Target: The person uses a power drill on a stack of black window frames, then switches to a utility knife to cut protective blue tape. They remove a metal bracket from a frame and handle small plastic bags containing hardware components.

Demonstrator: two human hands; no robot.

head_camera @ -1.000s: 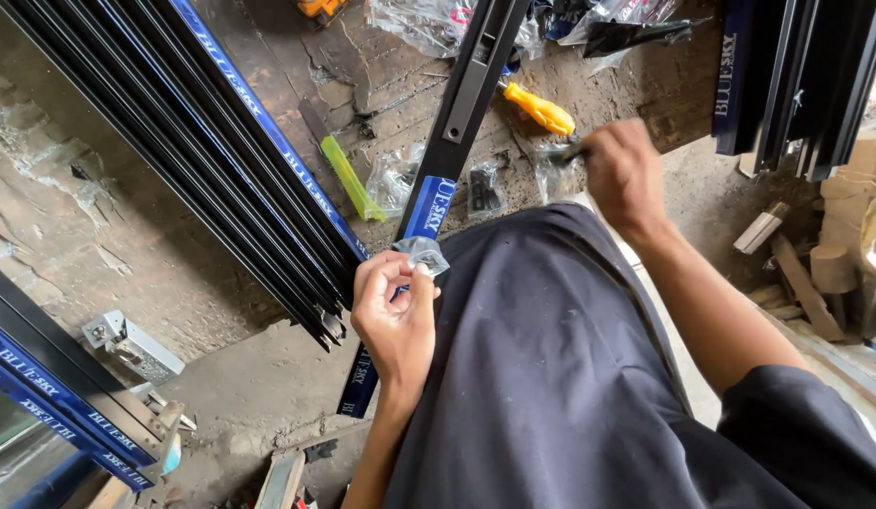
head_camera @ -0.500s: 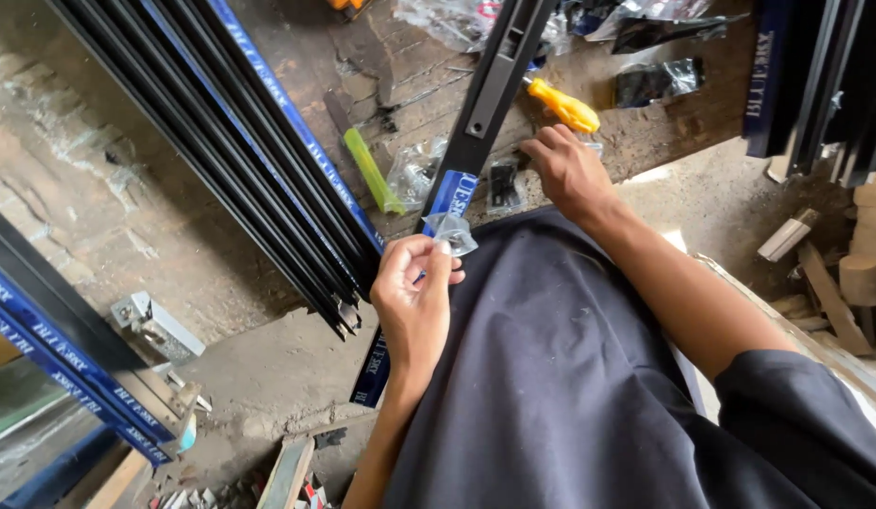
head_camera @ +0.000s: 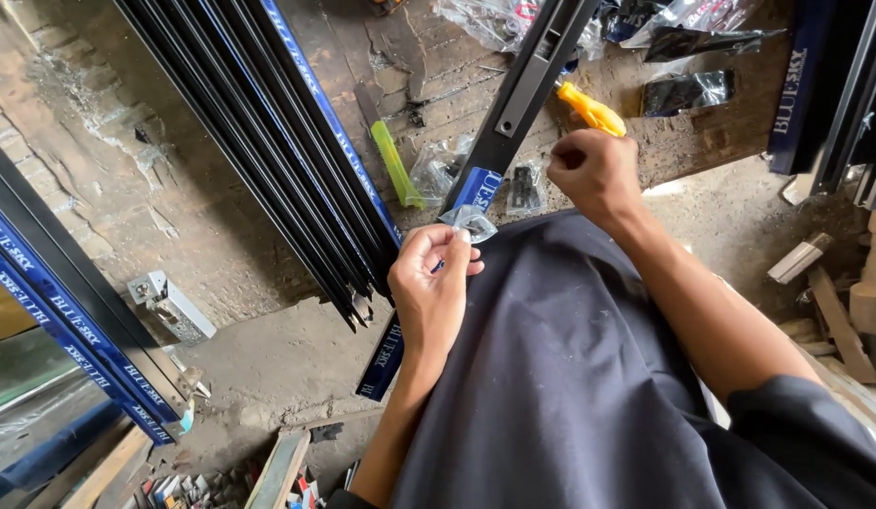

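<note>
A small crumpled clear plastic packet (head_camera: pixel 470 223) is pinched in the left hand (head_camera: pixel 430 290), beside the long black metal profile (head_camera: pixel 521 99). The right hand (head_camera: pixel 596 170) is closed in a fist just below a yellow-handled screwdriver (head_camera: pixel 592 109) on the worn wooden workbench (head_camera: pixel 438 85); what it grips cannot be told.

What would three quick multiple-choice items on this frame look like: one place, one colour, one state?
1. Where does the yellow-handled screwdriver lie?
A. on the wooden workbench beside the black metal profile
B. on the concrete floor
C. in the left hand

2. What colour is the flat plastic strip on the bench?
A. red
B. light green
C. white

3. What is the left hand doing?
A. lying open and flat
B. pinching a small clear plastic bag
C. gripping a hammer

Answers: 1 A, it rests on the planks by the profile; 2 B, it is plainly light green; 3 B, the fingers close on the bag.
</note>
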